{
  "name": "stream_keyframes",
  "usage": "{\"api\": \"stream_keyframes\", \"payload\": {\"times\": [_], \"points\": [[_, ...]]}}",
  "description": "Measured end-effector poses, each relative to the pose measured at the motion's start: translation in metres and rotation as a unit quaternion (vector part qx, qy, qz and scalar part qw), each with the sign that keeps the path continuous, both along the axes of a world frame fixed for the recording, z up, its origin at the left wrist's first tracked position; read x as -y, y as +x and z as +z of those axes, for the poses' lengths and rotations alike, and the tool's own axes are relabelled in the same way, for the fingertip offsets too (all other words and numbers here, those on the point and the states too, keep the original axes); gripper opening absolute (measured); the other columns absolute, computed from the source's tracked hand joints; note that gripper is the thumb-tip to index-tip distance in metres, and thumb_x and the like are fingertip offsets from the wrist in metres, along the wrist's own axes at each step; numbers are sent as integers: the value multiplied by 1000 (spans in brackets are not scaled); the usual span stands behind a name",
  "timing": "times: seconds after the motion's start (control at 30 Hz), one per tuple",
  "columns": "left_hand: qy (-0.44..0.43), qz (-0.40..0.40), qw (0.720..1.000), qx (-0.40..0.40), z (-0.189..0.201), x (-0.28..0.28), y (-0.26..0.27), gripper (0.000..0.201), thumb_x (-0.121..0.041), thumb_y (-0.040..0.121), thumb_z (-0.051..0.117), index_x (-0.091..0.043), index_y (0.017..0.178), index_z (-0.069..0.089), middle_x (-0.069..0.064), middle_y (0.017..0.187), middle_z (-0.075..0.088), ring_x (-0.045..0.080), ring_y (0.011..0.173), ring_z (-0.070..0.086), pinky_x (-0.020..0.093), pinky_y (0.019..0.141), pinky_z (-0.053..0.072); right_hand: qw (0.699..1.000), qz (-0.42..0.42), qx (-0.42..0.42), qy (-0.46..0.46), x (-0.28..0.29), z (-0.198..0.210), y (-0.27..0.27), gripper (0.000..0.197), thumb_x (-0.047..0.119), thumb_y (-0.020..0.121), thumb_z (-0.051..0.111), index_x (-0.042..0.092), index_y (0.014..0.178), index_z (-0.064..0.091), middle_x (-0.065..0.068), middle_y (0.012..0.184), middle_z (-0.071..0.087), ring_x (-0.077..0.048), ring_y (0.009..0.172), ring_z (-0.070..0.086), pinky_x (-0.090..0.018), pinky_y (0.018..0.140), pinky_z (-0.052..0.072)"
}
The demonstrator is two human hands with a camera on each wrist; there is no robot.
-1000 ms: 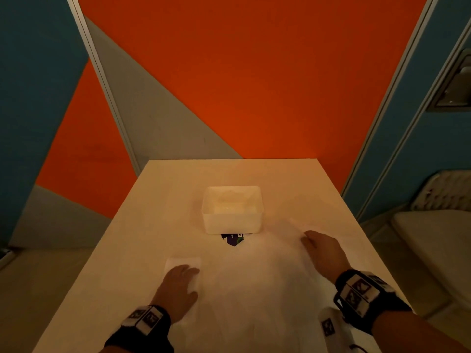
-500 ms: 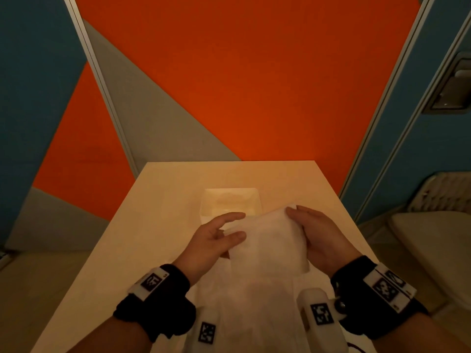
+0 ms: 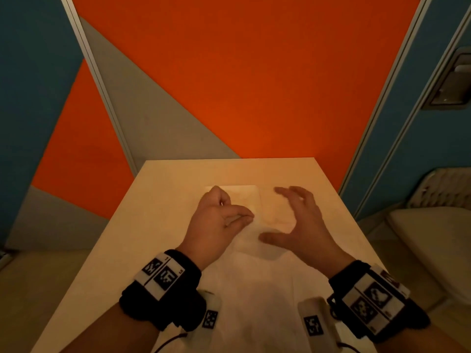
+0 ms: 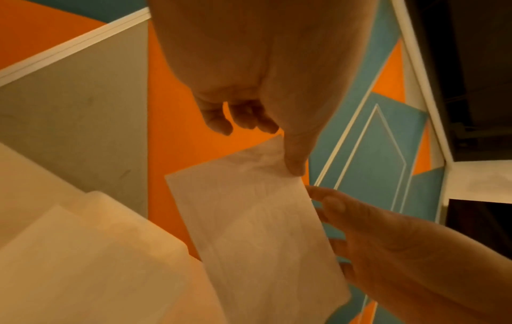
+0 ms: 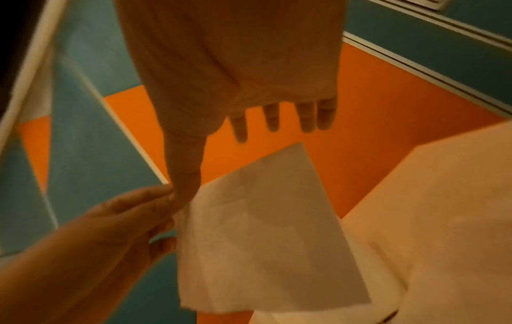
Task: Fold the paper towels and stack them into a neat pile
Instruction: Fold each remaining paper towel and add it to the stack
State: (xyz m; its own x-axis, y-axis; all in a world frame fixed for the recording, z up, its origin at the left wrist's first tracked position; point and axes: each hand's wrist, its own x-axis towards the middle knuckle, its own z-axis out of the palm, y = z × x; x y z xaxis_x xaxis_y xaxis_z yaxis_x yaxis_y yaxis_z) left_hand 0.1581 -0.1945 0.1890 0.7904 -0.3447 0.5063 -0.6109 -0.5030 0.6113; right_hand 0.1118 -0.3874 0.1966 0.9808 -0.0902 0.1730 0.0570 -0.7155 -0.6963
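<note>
A folded white paper towel (image 3: 248, 240) hangs above the table between my hands. My left hand (image 3: 251, 217) pinches its upper corner between thumb and forefinger. In the left wrist view the thumb presses the towel (image 4: 263, 230) at its top right corner. My right hand (image 3: 277, 212) is spread, fingers straight, just right of the towel. Its thumb reaches down beside the towel's (image 5: 263, 230) corner in the right wrist view; I cannot tell whether it touches. The left hand's fingers (image 5: 163, 210) hold that same edge.
A white box (image 3: 242, 191) stands on the table (image 3: 158, 212) just behind my hands, mostly hidden by them. A large pale sheet (image 3: 254, 301) lies on the near part of the table. A chair (image 3: 433, 238) stands to the right. An orange wall rises behind the table's far edge.
Both hands came up off the table with the folded towel and moved toward the box. The right hand has since let go and spread; the left keeps its pinch.
</note>
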Motion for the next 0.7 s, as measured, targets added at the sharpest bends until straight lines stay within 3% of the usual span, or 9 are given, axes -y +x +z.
{"api": "stream_keyframes", "payload": {"times": [0.07, 0.1, 0.17, 0.23, 0.33, 0.4, 0.5, 0.6, 0.7], "points": [[21, -3, 999, 29, 3, 3, 0, 6, -29, 81, 72, -30, 85, 76, -17, 95, 40, 9, 90, 37, 2, 81, 27, 995, 48, -19, -84, -2, -1, 4, 65, 44, 66, 82, 41, 125, 55, 13, 141, 35, -12, 124, 33, -38, 105, 33], [15, -6, 1000, 25, 5, 4, 0, 6, -26, 81, 72, -30, 83, 76, -19, 101, 43, 8, 92, 39, 2, 82, 27, 996, 54, -23, -70, 0, -5, 6, 49, 38, 70, 81, 36, 116, 64, 11, 135, 46, -14, 122, 41, -39, 103, 38], [-51, -20, 998, -25, 8, 2, 0, 12, -17, 81, 73, -28, 80, 76, -20, 100, 57, 2, 92, 50, 5, 82, 35, 998, 44, -22, 32, 4, -11, 9, 20, 21, 76, 78, 20, 96, 74, 3, 109, 65, -15, 100, 59, -40, 91, 49], [-152, -20, 982, -113, 10, -2, 0, 19, -11, 82, 71, -29, 77, 74, -15, 85, 70, 1, 82, 62, 13, 76, 46, 985, 20, -30, 168, 10, -11, 8, 5, 9, 80, 74, 5, 84, 73, -7, 87, 70, -19, 79, 63, -41, 76, 54], [-231, 4, 953, -196, 8, -9, -1, 20, -6, 82, 69, -25, 77, 74, -11, 75, 72, 4, 72, 65, 17, 67, 49, 931, -9, -46, 363, 21, -4, 6, 9, 2, 85, 66, -6, 89, 67, -13, 85, 71, -23, 78, 66, -38, 69, 57], [-230, -16, 942, -243, 9, -11, -4, 21, -1, 82, 68, -22, 85, 72, -6, 72, 66, 9, 66, 61, 22, 62, 50, 914, -11, -44, 404, 26, 1, 8, 5, 5, 88, 62, 1, 86, 65, -4, 79, 70, -16, 72, 66, -30, 61, 56], [-193, -92, 926, -310, 11, -11, -10, 35, 1, 82, 68, -29, 101, 69, -5, 83, 63, 9, 70, 58, 19, 63, 49, 924, 3, -34, 381, 26, 9, 15, 7, 6, 90, 61, 6, 84, 65, -5, 79, 68, -15, 69, 65, -28, 58, 54], [-116, -139, 934, -307, 11, -8, -12, 37, -9, 82, 71, -38, 105, 68, -19, 108, 65, -3, 101, 55, 12, 82, 43, 944, 34, -57, 324, 18, 17, 22, 3, 5, 87, 65, 4, 84, 64, -12, 79, 65, -21, 68, 62, -34, 59, 51], [-86, -149, 933, -317, 9, -1, -13, 34, -9, 82, 70, -33, 108, 68, -27, 114, 63, -14, 112, 50, 2, 89, 37, 946, 84, -103, 296, 7, 16, 27, 2, 4, 86, 66, 3, 85, 65, -14, 80, 65, -24, 69, 61, -31, 59, 50]]}}
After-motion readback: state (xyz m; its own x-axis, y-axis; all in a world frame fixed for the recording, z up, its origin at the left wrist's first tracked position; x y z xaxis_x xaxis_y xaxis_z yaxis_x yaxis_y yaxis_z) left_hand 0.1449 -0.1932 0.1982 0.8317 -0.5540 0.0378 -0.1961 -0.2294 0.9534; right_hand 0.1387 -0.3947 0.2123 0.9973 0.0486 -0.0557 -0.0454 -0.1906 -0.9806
